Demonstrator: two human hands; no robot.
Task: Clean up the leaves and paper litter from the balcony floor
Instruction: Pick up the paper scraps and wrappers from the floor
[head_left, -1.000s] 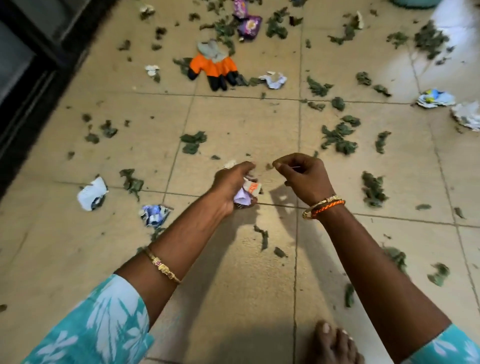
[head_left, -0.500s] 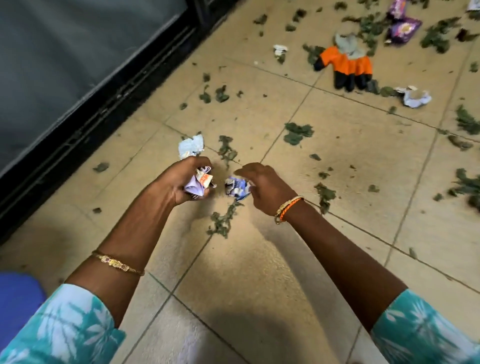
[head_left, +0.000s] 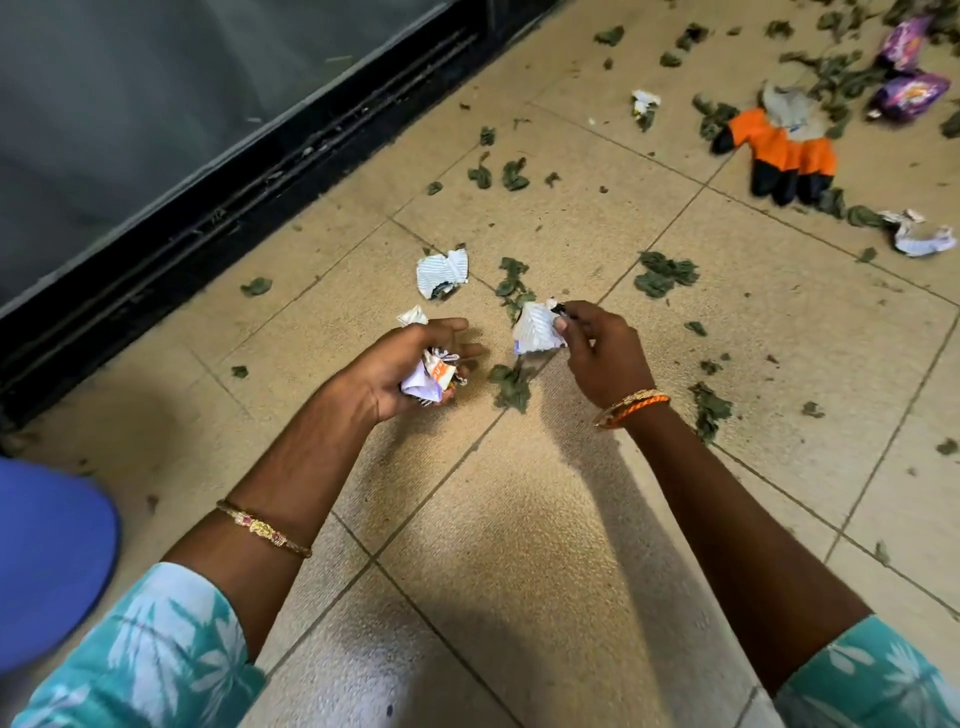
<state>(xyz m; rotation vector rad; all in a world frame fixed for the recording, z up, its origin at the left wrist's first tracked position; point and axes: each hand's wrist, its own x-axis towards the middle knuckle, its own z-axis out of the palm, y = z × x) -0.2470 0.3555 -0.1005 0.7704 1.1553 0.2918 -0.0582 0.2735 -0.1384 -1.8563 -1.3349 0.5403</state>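
You have two hands in view: your left hand (head_left: 410, 364) with one wad of crumpled paper (head_left: 430, 375) in it, your right hand (head_left: 597, 353) with one crumpled scrap (head_left: 537, 330). Three more paper pieces lie on the floor (head_left: 519, 545): one striped scrap (head_left: 441, 270) near the door track, one small white bit (head_left: 645, 100) farther off, one crumpled piece (head_left: 917, 236) at the right edge. You can count two purple wrappers (head_left: 906, 73) at top right, and one orange and black glove (head_left: 779, 156). Leaf bits (head_left: 665, 273) are scattered by the dozen, too many to count exactly. Each wrist carries one bangle, the left bangle (head_left: 265, 530) and the right bangle (head_left: 631, 406). One blue object (head_left: 47, 566) sits at the left edge.
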